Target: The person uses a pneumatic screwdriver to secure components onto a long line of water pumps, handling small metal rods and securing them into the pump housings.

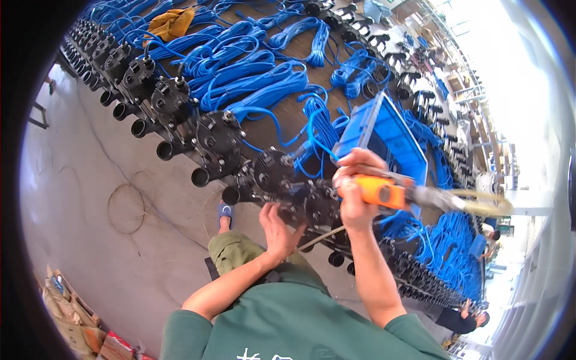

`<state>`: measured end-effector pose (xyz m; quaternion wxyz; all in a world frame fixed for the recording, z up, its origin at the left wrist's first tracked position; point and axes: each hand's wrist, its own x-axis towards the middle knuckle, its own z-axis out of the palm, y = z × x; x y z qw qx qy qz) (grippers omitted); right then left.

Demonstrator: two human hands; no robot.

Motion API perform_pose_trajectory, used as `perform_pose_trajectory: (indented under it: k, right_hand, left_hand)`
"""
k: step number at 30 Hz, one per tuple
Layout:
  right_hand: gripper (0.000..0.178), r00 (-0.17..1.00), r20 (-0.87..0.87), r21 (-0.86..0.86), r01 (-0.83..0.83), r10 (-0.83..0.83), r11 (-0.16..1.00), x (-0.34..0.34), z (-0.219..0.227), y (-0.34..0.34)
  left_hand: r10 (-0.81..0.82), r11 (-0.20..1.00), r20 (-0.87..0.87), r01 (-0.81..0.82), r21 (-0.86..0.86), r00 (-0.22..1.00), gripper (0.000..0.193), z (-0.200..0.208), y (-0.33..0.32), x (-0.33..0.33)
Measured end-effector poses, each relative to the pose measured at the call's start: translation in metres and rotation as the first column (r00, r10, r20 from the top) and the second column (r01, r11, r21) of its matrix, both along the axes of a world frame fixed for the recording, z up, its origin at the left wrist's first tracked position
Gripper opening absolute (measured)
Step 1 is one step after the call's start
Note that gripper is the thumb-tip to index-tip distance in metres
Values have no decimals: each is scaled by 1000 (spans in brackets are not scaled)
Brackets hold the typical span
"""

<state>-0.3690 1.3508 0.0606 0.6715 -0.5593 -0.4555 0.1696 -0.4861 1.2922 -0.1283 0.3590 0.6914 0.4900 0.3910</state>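
Note:
My right hand (359,191) is wrapped round an orange power tool (384,193), lifted over the row of black parts. The tool's grey end is smeared by motion, with a yellowish blurred loop beside it. Lower and to the left, my left hand (280,233) reaches to a black pump-like housing (291,213), its fingers and thumb round the near side. That housing is partly hidden and blurred. Another black housing (321,207) with bolts on top stands just right of it. A thin pale hose (318,239) runs between my forearms.
Black housings (219,139) with round outlets line the table's near edge. Bundled blue cables (252,78) cover much of the brown tabletop (282,123). Beyond my right hand stands a blue crate (414,135). A yellow-brown cloth (169,25) lies far left. Another person (459,319) is at the right.

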Motion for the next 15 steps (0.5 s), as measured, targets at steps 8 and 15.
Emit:
perform_pose_trajectory:
  k: [8, 15]
  right_hand:
    - [37, 982, 187, 323, -95, 35, 942, 24, 68, -139]
    - [39, 957, -141, 186, -226, 253, 956, 36, 23, -188]
  left_hand:
    - [-231, 962, 23, 232, -147, 973, 38, -63, -68, 12]
    - [-188, 976, -78, 196, 97, 979, 21, -57, -74, 33]
